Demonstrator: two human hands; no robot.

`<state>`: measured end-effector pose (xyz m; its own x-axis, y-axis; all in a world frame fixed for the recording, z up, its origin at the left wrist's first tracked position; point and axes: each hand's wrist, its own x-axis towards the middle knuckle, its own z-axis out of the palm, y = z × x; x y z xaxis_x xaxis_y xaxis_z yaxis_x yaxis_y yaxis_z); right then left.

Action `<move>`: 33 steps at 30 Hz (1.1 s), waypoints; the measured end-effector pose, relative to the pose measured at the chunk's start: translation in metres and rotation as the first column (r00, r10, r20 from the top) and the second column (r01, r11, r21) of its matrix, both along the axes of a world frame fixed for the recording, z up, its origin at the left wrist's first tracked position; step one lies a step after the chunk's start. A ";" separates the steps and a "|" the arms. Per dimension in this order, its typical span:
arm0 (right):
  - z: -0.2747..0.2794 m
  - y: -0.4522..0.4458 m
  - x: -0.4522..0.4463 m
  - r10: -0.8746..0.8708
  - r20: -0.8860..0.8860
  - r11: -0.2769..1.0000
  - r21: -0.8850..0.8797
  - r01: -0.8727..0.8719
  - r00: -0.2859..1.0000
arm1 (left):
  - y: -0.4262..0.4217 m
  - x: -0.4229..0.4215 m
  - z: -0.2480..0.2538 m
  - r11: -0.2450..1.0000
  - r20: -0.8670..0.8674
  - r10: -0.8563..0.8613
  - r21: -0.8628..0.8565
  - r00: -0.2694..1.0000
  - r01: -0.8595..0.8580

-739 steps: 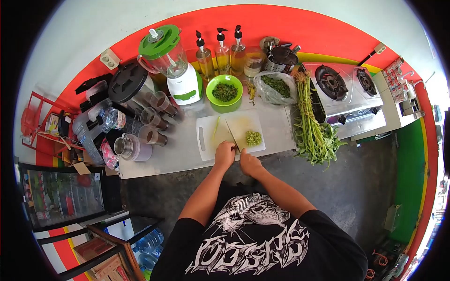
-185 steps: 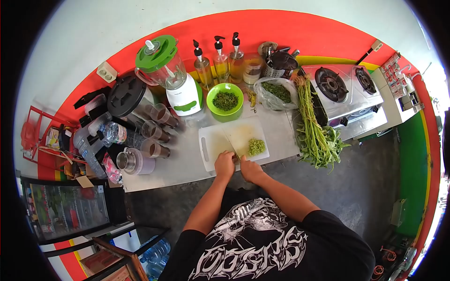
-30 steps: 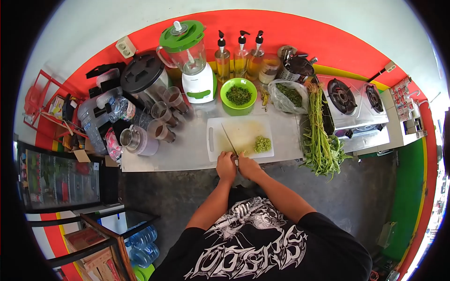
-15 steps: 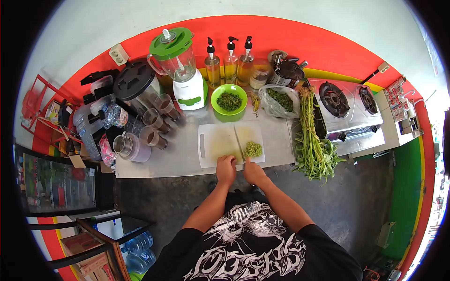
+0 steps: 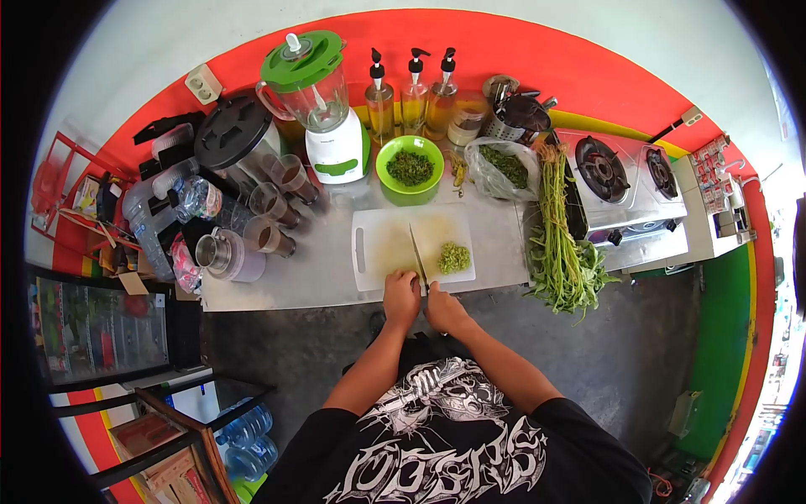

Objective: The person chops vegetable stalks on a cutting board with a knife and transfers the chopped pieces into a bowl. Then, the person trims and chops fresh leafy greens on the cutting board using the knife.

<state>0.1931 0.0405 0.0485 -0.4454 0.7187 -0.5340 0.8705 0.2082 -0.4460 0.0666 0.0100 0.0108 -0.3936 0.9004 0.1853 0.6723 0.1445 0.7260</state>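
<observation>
I'm going by the white rectangular plastic cutting board (image 5: pixel 384 263), lying on the grey metal desk (image 5: pixel 323 284). Right hand (image 5: pixel 443 311) is at its near edge, fingers wrapped round the handle of a long thin steel knife (image 5: pixel 416 248); blade points away over the board, can't tell if it touches. Left hand (image 5: pixel 402 294) is curled at the same edge, just left of the blade; I can't tell if it grips anything. Small heap of chopped pale-green pieces (image 5: pixel 454 259) sits on the board's right part. Beyond the board: round lime-green bowl (image 5: pixel 409 198) holding dark chopped greens (image 5: pixel 410 168). Right of it: long-stemmed leafy green bunch (image 5: pixel 561 239), beside the silver two-burner stove (image 5: pixel 631 210)
</observation>
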 end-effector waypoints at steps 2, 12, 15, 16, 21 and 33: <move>-0.004 -0.003 -0.002 -0.005 0.015 1.000 -0.004 0.005 1.000 | 0.000 0.000 0.000 1.000 -0.002 -0.008 0.007 1.000 0.008; -0.004 0.004 -0.012 -0.016 0.054 0.997 0.070 0.012 0.998 | 0.003 -0.005 0.009 0.998 -0.051 -0.069 -0.019 0.996 0.068; -0.009 0.003 -0.014 -0.045 0.050 0.996 0.083 0.041 0.998 | 0.001 -0.004 0.006 0.997 -0.029 -0.076 -0.024 0.997 0.076; -0.008 0.006 -0.016 -0.034 0.048 0.994 0.105 0.029 0.998 | 0.002 -0.005 0.006 0.996 -0.031 -0.081 -0.037 0.996 0.080; 0.003 0.004 -0.017 -0.015 0.055 0.995 0.099 0.010 0.998 | 0.006 -0.008 0.004 0.994 -0.039 -0.100 -0.039 0.994 0.099; -0.003 0.006 -0.022 -0.013 0.115 0.997 0.071 0.005 0.993 | 0.006 -0.008 0.001 0.994 -0.066 -0.092 -0.059 0.994 0.088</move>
<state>0.1708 0.0465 0.0455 -0.3771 0.7599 -0.5295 0.9172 0.2273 -0.3271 0.0590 0.0160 0.0119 -0.2981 0.9415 0.1574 0.7326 0.1200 0.6700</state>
